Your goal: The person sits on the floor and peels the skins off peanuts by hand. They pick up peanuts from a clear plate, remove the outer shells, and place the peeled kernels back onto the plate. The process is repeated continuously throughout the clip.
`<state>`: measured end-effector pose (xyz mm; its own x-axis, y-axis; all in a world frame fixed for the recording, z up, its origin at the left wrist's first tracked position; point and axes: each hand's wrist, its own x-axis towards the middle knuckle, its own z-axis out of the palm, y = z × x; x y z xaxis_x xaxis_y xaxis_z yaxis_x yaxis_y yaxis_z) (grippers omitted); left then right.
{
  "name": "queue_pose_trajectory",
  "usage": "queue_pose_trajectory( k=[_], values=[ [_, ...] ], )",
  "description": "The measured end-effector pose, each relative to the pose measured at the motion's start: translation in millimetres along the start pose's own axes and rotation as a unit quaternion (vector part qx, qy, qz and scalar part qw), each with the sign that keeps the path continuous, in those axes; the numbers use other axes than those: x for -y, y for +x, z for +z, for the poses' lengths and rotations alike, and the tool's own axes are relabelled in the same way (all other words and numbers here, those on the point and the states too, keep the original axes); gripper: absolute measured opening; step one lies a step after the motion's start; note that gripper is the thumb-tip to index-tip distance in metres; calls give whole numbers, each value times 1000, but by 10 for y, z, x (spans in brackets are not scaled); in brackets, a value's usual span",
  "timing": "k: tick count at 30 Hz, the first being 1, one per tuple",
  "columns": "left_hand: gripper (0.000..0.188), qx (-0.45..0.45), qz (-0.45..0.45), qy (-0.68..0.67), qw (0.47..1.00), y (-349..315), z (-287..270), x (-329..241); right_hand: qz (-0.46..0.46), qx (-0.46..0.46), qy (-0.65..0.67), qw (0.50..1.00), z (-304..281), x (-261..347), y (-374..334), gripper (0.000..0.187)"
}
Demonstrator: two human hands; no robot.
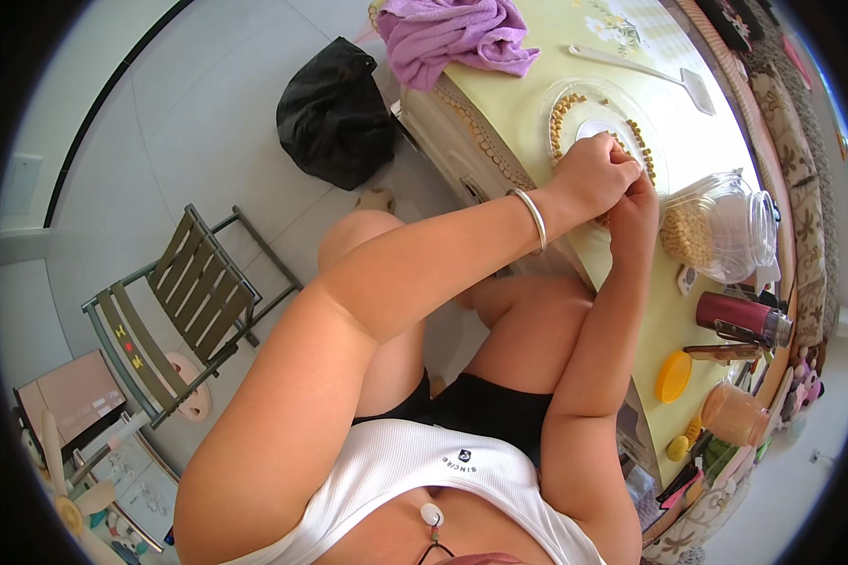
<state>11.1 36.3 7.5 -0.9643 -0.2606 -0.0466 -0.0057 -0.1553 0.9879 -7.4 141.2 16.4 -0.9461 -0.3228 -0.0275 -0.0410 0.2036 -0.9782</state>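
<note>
My left hand (pixel 592 172), with a silver bangle (pixel 533 218) at the wrist, meets my right hand (pixel 640 196) above the table's near edge. The fingers of both are bent and pinched together at the tips. Whatever lies between them is too small or hidden to make out. Just under and beyond the hands is a clear round plastic dish (pixel 549 113). Small tan bean-like pieces (pixel 558 122) form a ring around it, with a whitish round middle (pixel 592 127). My hands cover the dish's near part.
Right of my hands, a clear jar (pixel 740 231) of pale yellow beans lies tilted. Nearer stand a maroon flask (pixel 730 311), a yellow lid (pixel 673 377) and a pinkish jar (pixel 733 414). Beyond are a spatula (pixel 631 68) and purple towel (pixel 457 38). A black bag (pixel 334 118) and folding chair (pixel 198 282) are left.
</note>
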Motion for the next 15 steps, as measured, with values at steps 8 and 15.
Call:
queue_pose_trajectory(
  k=[8,15],
  values=[
    [29,-6,35,62,997,-15,21,-8,-6,21,20,1000,-121,-123,60,27],
    [30,-15,53,88,995,-10,40,8,-22,25,13,999,-127,-105,65,25]
  ],
)
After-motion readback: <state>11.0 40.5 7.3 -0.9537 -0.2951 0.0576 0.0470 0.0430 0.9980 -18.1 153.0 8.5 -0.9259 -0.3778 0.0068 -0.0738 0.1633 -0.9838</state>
